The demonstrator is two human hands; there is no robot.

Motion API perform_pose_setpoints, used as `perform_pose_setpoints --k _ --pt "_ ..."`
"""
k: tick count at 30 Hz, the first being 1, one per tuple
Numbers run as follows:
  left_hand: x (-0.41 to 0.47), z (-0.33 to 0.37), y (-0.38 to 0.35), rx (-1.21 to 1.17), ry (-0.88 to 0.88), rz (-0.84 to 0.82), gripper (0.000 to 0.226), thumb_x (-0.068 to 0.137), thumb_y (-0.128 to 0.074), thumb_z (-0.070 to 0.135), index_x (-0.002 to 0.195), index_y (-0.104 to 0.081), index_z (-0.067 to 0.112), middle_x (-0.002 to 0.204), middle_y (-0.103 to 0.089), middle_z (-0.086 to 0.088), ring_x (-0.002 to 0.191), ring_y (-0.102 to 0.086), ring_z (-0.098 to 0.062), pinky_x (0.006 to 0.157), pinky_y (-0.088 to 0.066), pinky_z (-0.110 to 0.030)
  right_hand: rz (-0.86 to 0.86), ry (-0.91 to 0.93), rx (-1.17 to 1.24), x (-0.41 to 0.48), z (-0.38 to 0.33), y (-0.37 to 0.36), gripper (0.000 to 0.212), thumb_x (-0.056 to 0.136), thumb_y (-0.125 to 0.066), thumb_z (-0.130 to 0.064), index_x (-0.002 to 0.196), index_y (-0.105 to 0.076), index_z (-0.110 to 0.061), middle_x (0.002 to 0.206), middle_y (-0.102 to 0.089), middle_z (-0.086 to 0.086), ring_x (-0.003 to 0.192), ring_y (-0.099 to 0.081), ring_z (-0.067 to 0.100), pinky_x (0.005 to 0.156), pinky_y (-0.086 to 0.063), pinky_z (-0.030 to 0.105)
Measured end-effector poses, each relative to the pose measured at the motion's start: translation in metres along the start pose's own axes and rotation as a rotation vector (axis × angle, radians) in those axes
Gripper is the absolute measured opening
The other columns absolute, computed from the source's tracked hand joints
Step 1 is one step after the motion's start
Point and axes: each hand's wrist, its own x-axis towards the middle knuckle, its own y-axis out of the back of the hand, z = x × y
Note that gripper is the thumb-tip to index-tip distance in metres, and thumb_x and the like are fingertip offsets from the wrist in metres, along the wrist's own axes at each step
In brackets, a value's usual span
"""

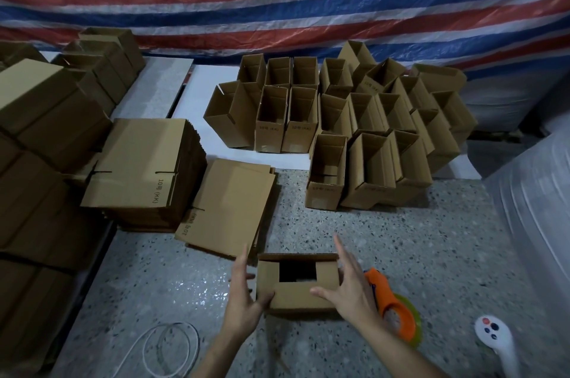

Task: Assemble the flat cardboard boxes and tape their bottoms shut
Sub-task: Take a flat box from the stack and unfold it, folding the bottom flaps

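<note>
Hands flank a small cardboard box [296, 297] at six o'clock on the speckled floor [401, 238]. The left hand [243, 288] and right hand [348, 285] both have straight fingers along its side edges, with the thumbs pressing the near flap. An orange tape dispenser [393, 313] sits just beside it at three o'clock. Flat blanks [228, 208] lie at eleven and assembled boxes [354, 137] at one, with bare floor between.

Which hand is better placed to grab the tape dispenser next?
Right. The right hand presses the box with the tape dispenser lying right beside it; the left hand is on the box's opposite side.
</note>
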Motion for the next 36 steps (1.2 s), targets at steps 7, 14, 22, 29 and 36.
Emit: perform_pose_setpoints --k 7,14,22,29,36 --pt "0.008 0.009 -0.001 0.205 -0.103 -0.076 0.105 0.083 -0.075 0.004 0.150 -0.016 0.058 0.151 -0.029 0.033 0.143 -0.029 -0.003 0.120 -0.031 -0.041 -0.043 0.110 -0.219 -0.002 0.006 0.001 0.096 0.075 -0.076 -0.060 0.147 -0.012 -0.062 0.144 -0.030 -0.012 0.125 -0.040 0.008 0.108 -0.041 0.029" --pt "0.000 0.012 0.012 0.443 -0.139 -0.044 0.087 0.087 -0.071 0.048 0.142 -0.009 0.073 0.148 -0.034 0.032 0.134 -0.042 -0.009 0.097 -0.046 -0.035 0.032 0.263 -0.406 0.000 0.015 0.001 0.089 0.075 -0.068 -0.071 0.151 -0.035 -0.040 0.157 -0.027 -0.012 0.144 -0.026 0.014 0.119 -0.028 0.038" --pt "-0.020 0.006 0.006 0.571 -0.111 0.042 0.058 0.094 -0.053 0.058 0.146 -0.026 0.061 0.150 -0.044 0.016 0.131 -0.047 -0.009 0.095 -0.050 -0.031 0.121 0.371 -0.475 -0.017 0.023 -0.007 0.065 0.089 -0.047 -0.068 0.138 -0.059 -0.027 0.147 -0.053 -0.006 0.129 -0.055 0.019 0.105 -0.044 0.042" --pt "-0.038 0.002 -0.008 0.618 -0.067 0.098 0.048 0.100 -0.038 0.058 0.146 -0.025 0.060 0.148 -0.049 0.014 0.130 -0.049 -0.009 0.098 -0.048 -0.030 0.015 0.213 -0.429 -0.032 0.036 -0.025 0.059 0.099 -0.030 -0.065 0.155 -0.023 -0.046 0.162 0.005 -0.030 0.138 -0.020 -0.003 0.119 -0.023 0.034" --pt "-0.030 0.007 0.004 0.895 -0.185 -0.018 0.079 0.090 0.004 0.073 0.152 -0.036 0.043 0.162 -0.029 0.008 0.148 -0.033 -0.021 0.105 -0.044 -0.043 0.198 -0.020 -0.163 -0.040 0.047 -0.013 0.055 0.103 -0.040 -0.041 0.153 -0.038 -0.017 0.158 -0.039 0.001 0.141 -0.039 0.016 0.114 -0.034 0.038"
